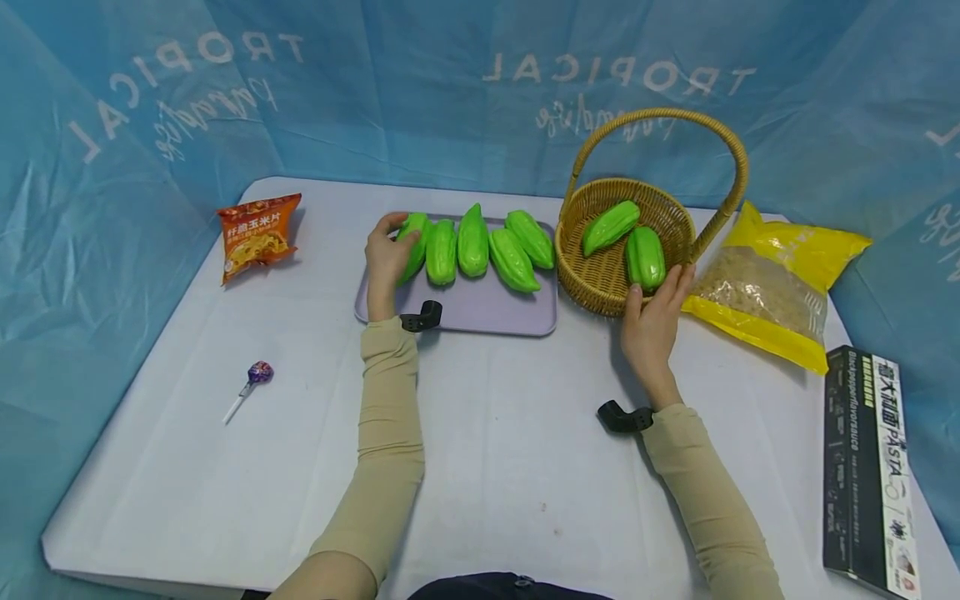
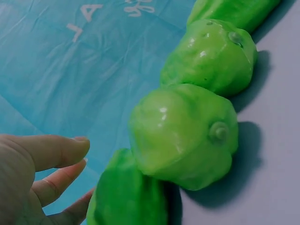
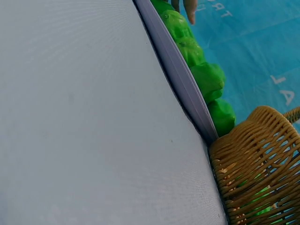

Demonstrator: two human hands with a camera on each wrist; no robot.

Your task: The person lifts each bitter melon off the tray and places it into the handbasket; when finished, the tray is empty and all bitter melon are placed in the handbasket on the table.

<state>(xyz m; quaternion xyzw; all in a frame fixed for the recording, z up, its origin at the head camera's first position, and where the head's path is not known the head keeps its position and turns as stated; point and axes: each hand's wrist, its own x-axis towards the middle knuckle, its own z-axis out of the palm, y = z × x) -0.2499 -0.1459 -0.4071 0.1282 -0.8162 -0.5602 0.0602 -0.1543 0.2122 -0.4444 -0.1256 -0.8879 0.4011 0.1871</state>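
Several glossy green ridged gourds, among them a middle one (image 1: 472,242), lie side by side on a light purple tray (image 1: 480,318). At the tray's left end my left hand (image 1: 387,254) is beside the leftmost gourd (image 1: 415,250), its thumb and fingers extended. From the left wrist, that gourd (image 2: 126,194) appears close to the fingers; whether they touch is unclear. A wicker basket (image 1: 588,287) with a tall handle stands at the tray's right, holding two more gourds. My right hand (image 1: 654,325) rests with spread fingers against its near rim; the right wrist view does not show this hand.
An orange snack bag (image 1: 258,237) stands at the back left, with a lollipop (image 1: 258,373) in front of it. Right of the basket lies a yellow bag (image 1: 780,283), partly see-through. A black-and-white pasta box (image 1: 870,467) lies along the right edge. Blue cloth hangs behind.
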